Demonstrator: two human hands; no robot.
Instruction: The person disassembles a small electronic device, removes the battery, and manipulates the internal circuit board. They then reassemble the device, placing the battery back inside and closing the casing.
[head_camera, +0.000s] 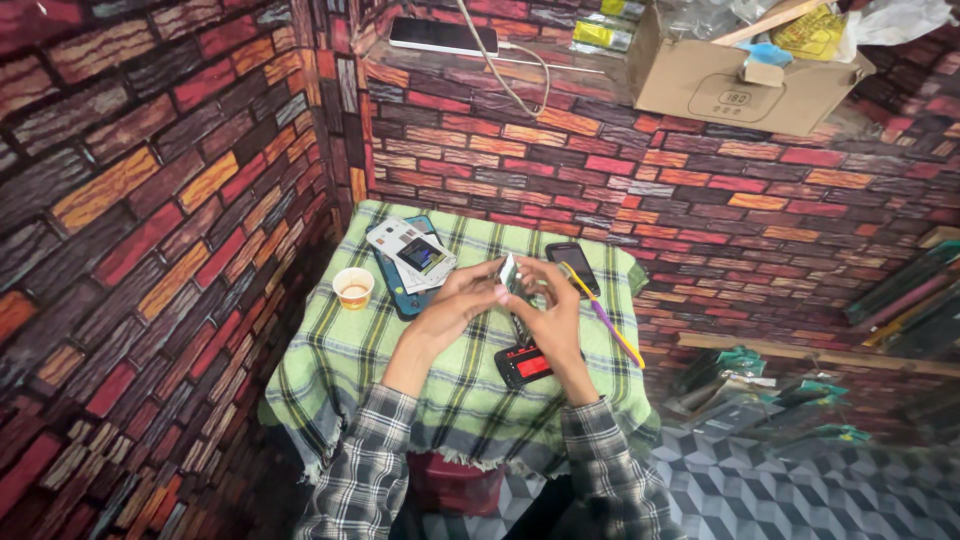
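Observation:
Both hands meet over a small table covered with a green plaid cloth (340, 360). My left hand (462, 300) and my right hand (548, 300) together hold a small flat silvery object (509, 271) upright between the fingertips; what it is cannot be made out. Below the hands lies a small black device with a red screen (522, 365). A black phone (573, 266) rests just beyond my right hand.
A paper cup (353, 287) stands at the table's left. A teal device with white boxes stacked on it (408, 258) lies at the back left. A yellow and purple stick (605, 316) lies at the right. Brick-patterned walls close in; a ledge above holds a phone (443, 36) and a cardboard box (735, 80).

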